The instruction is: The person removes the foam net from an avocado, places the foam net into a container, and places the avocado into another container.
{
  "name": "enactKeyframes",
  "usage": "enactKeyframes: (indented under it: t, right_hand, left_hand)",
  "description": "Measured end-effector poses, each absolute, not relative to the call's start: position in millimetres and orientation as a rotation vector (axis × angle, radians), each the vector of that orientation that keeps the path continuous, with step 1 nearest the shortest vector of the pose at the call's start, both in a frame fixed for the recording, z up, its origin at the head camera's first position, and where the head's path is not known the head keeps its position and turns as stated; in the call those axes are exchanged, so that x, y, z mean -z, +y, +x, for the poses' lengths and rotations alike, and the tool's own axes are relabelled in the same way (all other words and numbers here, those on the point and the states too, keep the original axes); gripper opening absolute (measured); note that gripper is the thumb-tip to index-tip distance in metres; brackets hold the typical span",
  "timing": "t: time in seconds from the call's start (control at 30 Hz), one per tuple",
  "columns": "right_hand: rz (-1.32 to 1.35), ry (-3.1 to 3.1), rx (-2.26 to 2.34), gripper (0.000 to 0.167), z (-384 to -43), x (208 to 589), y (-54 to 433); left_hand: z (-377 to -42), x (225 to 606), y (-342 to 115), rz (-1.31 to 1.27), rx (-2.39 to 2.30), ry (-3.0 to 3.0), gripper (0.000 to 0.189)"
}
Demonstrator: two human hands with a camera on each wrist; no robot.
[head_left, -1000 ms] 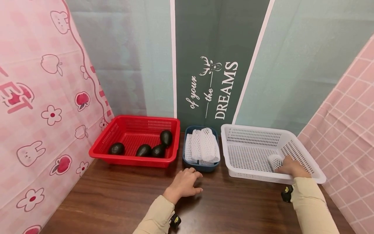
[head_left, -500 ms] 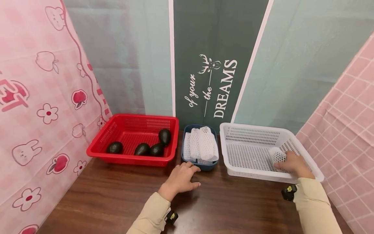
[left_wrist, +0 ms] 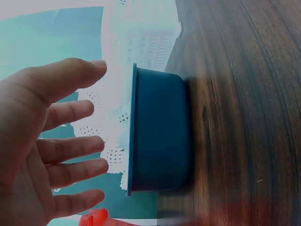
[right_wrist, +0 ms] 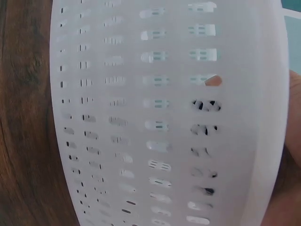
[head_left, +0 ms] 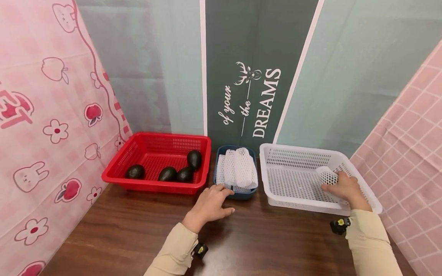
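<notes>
In the head view my right hand (head_left: 347, 188) reaches into the white basket (head_left: 304, 205) and grips an avocado in a white foam net (head_left: 326, 175), dark skin showing through the mesh. The basket wall (right_wrist: 178, 141) fills most of the right wrist view and hides that grip. My left hand (head_left: 211, 204) hovers with relaxed fingers at the front edge of the blue bin (head_left: 243, 195), which holds several empty foam nets (head_left: 243, 168). Seen from the left wrist, the left hand (left_wrist: 51, 141) has spread fingers near the bin's rim and holds nothing.
On the left stands a red basket (head_left: 152, 186) with several bare avocados (head_left: 167, 174). Brown wooden tabletop (head_left: 269, 237) lies in front of the containers. A green curtain (head_left: 255, 46) hangs behind, and pink cloths (head_left: 31, 115) close off the sides.
My right hand has lifted the netted avocado slightly up and back within the white basket. The left hand has edged forward to the blue bin's front rim.
</notes>
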State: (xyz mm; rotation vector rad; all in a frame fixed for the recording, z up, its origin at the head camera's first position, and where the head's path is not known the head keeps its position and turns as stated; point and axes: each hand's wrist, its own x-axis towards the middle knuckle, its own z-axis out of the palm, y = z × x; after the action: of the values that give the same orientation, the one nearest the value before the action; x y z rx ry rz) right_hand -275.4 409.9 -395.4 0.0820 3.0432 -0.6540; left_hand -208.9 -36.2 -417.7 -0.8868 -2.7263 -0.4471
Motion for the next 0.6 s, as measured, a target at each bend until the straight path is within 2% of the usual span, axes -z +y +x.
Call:
enactKeyframes:
  t: [0.6]
  right_hand:
    - [-0.105, 3.210, 0.607, 0.079, -263, 391, 392]
  left_hand:
    - [-204, 415, -44, -0.846, 0.473, -2.680, 0.044]
